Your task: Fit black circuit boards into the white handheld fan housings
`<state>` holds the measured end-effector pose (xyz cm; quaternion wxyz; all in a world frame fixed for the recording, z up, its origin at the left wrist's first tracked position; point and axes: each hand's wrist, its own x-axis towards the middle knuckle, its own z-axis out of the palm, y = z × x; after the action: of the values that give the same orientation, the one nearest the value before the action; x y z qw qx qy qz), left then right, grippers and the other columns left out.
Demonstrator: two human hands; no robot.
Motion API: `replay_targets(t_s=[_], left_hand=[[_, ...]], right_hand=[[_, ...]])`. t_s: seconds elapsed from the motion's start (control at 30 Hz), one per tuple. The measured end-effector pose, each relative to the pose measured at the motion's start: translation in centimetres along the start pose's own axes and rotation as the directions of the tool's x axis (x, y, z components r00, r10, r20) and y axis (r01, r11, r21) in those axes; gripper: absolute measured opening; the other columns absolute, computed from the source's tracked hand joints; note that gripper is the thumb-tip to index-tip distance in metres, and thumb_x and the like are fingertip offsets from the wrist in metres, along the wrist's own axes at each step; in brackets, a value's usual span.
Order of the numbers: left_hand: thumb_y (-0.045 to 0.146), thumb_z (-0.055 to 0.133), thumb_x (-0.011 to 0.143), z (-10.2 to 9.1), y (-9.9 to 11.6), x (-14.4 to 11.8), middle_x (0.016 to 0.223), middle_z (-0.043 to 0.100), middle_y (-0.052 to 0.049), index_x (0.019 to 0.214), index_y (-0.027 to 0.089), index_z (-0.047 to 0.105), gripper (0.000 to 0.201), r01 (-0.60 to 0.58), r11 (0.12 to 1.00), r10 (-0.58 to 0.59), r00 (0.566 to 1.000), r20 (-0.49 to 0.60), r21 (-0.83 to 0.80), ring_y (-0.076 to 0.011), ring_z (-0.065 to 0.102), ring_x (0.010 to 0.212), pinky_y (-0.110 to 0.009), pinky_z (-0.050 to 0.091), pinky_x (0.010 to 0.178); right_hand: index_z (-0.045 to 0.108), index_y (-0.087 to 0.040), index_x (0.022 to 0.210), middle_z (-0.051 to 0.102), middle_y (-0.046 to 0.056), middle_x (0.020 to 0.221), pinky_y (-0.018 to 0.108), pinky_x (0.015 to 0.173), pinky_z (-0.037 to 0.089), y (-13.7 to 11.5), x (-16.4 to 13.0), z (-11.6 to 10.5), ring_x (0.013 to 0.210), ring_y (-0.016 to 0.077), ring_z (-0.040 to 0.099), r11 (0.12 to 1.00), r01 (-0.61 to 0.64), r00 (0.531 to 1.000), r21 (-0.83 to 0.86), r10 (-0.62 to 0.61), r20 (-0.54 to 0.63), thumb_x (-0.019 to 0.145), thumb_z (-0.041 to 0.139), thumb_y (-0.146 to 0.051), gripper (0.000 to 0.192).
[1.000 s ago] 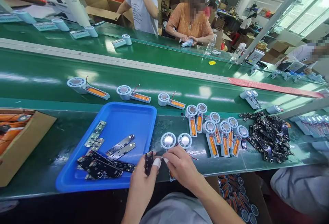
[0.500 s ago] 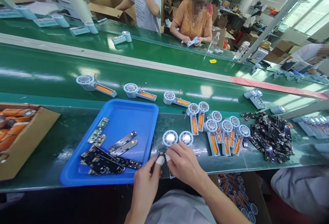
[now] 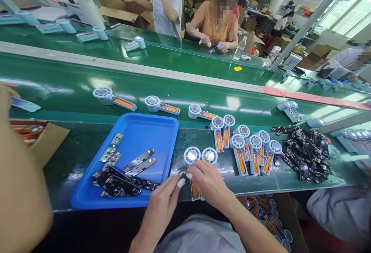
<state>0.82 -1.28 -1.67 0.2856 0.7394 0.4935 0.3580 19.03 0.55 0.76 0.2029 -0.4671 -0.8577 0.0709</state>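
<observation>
hands meet at lower centre: left hand and right hand pinch a small board onto one fan unit; several boards wait in the blue tray.

Blue tray holds circuit boards; cardboard box left; water bottle far.

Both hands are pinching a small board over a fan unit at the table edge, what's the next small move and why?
Probably press the circuit board down onto the fan unit: the left hand and right hand pinch it right at the unit's upper end.
</observation>
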Motion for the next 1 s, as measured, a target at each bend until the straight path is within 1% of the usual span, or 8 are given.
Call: replay_targets(t_s=[0.17, 0.37, 0.53, 0.7, 0.8, 0.9, 0.97, 1.0], left_hand=[[0.029, 0.041, 0.101, -1.0, -0.1, 0.8, 0.097, 0.077, -0.009, 0.107, 0.022, 0.073, 0.033, -0.007, 0.999, 0.011, 0.995, 0.097, -0.049, -0.0209, 0.075, 0.085, -0.025, 0.059, 0.072], [0.026, 0.039, 0.100, -1.4, -0.6, 1.1, 0.084, 0.074, -0.006, 0.095, 0.023, 0.072, 0.034, -0.068, 0.997, 0.074, 0.983, 0.166, -0.043, -0.0205, 0.074, 0.082, -0.025, 0.058, 0.069], [0.025, 0.037, 0.101, -1.3, -0.9, 1.1, 0.083, 0.072, -0.005, 0.091, 0.022, 0.070, 0.035, -0.097, 0.994, 0.103, 0.978, 0.180, -0.046, -0.0190, 0.072, 0.079, -0.023, 0.056, 0.066], [0.027, 0.040, 0.100, -1.6, -1.1, 1.4, 0.084, 0.073, -0.005, 0.090, 0.023, 0.070, 0.032, -0.063, 0.995, 0.080, 0.967, 0.243, -0.078, -0.0189, 0.072, 0.078, -0.024, 0.055, 0.066], [0.029, 0.041, 0.099, -1.8, -0.9, 1.6, 0.088, 0.076, -0.006, 0.092, 0.024, 0.073, 0.033, -0.035, 0.996, 0.055, 0.968, 0.247, -0.085, -0.0203, 0.073, 0.079, -0.025, 0.057, 0.068], [0.033, 0.042, 0.098, -1.6, -0.6, 1.3, 0.095, 0.078, -0.007, 0.100, 0.024, 0.074, 0.033, 0.030, 0.996, -0.013, 0.981, 0.195, -0.081, -0.0219, 0.075, 0.083, -0.027, 0.059, 0.070], [0.036, 0.043, 0.097, -1.0, -0.6, 0.6, 0.097, 0.079, -0.008, 0.104, 0.024, 0.074, 0.034, 0.088, 0.995, -0.081, 0.989, 0.122, -0.054, -0.0233, 0.076, 0.084, -0.030, 0.060, 0.072], [0.038, 0.042, 0.097, -0.7, -0.7, 0.2, 0.097, 0.079, -0.009, 0.105, 0.023, 0.074, 0.036, 0.117, 0.993, -0.114, 0.990, 0.079, -0.031, -0.0241, 0.076, 0.084, -0.031, 0.061, 0.073]], right_hand=[[0.062, -0.017, 0.111, 0.067, 0.007, 0.093, 0.030, 0.069, 0.045, 0.6, -0.2, -0.2, 0.080, 0.0198, 0.058, 0.996, 0.037, 0.999, 0.080, -0.038, 0.015, 0.094, 0.050, -0.004, 0.024], [0.063, -0.017, 0.103, 0.065, 0.006, 0.087, 0.031, 0.069, 0.042, 0.8, -0.2, -0.2, 0.078, 0.0196, 0.054, 0.991, 0.072, 0.996, 0.111, -0.077, 0.039, 0.096, 0.047, -0.006, 0.021], [0.063, -0.017, 0.100, 0.065, 0.006, 0.086, 0.032, 0.069, 0.040, 0.5, -0.1, -0.6, 0.077, 0.0199, 0.053, 0.995, 0.055, 0.995, 0.081, -0.061, 0.080, 0.091, 0.046, -0.004, 0.023], [0.062, -0.018, 0.093, 0.065, 0.005, 0.084, 0.031, 0.066, 0.039, 0.4, 0.3, -0.9, 0.075, 0.0193, 0.054, 0.997, 0.076, 0.982, 0.012, -0.077, 0.175, 0.088, 0.050, -0.003, 0.020], [0.063, -0.018, 0.094, 0.067, 0.005, 0.084, 0.030, 0.068, 0.043, 0.4, 0.4, -1.1, 0.077, 0.0195, 0.058, 0.997, 0.068, 0.981, 0.025, -0.072, 0.179, 0.089, 0.051, -0.003, 0.020], [0.063, -0.019, 0.106, 0.071, 0.008, 0.099, 0.031, 0.077, 0.048, 0.1, -0.1, -2.4, 0.090, 0.0209, 0.064, 0.991, -0.020, 0.996, 0.131, 0.008, 0.094, 0.094, 0.054, -0.010, 0.018], [0.063, -0.021, 0.110, 0.072, 0.008, 0.104, 0.030, 0.078, 0.050, -0.1, -0.9, -3.8, 0.092, 0.0205, 0.066, 0.961, -0.157, 0.986, 0.228, 0.164, -0.012, 0.097, 0.053, -0.017, 0.017], [0.064, -0.022, 0.108, 0.073, 0.006, 0.098, 0.029, 0.073, 0.050, -0.3, -1.4, -4.4, 0.086, 0.0194, 0.067, 0.933, -0.243, 0.965, 0.265, 0.261, -0.034, 0.099, 0.051, -0.020, 0.015]])
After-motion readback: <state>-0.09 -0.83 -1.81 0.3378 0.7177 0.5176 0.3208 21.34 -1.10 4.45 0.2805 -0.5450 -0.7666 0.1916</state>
